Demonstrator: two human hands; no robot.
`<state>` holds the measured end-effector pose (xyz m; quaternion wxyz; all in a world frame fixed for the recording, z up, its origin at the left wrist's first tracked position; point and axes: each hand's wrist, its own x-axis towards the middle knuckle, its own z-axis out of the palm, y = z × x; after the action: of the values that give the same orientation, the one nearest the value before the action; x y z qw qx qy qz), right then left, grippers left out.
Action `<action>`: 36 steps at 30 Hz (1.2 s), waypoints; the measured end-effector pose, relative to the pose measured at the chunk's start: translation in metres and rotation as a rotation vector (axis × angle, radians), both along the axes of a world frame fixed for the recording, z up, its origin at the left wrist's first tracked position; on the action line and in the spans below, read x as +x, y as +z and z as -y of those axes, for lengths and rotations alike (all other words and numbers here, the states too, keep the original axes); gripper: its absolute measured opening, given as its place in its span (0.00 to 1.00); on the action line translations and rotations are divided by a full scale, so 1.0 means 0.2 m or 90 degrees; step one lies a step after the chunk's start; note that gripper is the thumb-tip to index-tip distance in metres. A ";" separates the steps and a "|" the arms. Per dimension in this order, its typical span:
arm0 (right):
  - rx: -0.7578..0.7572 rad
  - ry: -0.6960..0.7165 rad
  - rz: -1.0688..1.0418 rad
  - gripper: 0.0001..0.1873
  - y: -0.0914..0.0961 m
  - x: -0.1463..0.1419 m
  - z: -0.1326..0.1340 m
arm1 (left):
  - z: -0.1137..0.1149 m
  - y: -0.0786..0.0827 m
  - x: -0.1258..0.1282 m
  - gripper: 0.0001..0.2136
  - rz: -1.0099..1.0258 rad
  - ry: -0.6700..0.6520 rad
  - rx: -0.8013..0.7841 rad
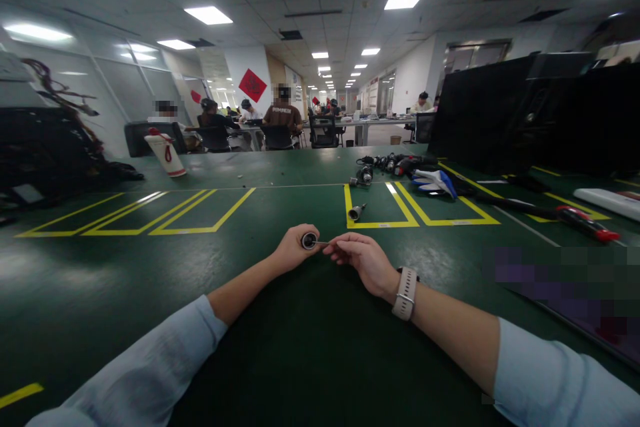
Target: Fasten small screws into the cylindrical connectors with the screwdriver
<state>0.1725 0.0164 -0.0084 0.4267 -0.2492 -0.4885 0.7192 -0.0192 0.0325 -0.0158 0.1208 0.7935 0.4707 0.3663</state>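
Observation:
My left hand is closed round a small cylindrical part. Its open round end, with a pale metal rim and a dark inside, faces me. Between the fingertips of my right hand is a thin metal rod that reaches to the rim of the cylinder. I cannot make out whether its tip is inside the opening. Just beyond my hands, a small metal fitting with a narrow tip lies inside a yellow taped rectangle on the green table.
Several metal connectors lie farther back on the right, near a blue-and-white glove. A red-and-black handled tool rests at the right. Dark monitors stand behind it. A white cup stands back left. Several people sit beyond the table.

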 end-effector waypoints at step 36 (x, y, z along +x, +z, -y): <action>0.095 -0.035 0.042 0.06 -0.04 -0.01 0.02 | 0.00 0.01 0.01 0.09 -0.087 0.013 -0.013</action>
<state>0.1697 0.0133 -0.0166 0.4478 -0.2533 -0.5475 0.6600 -0.0169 0.0318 -0.0138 0.0931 0.8106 0.4896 0.3075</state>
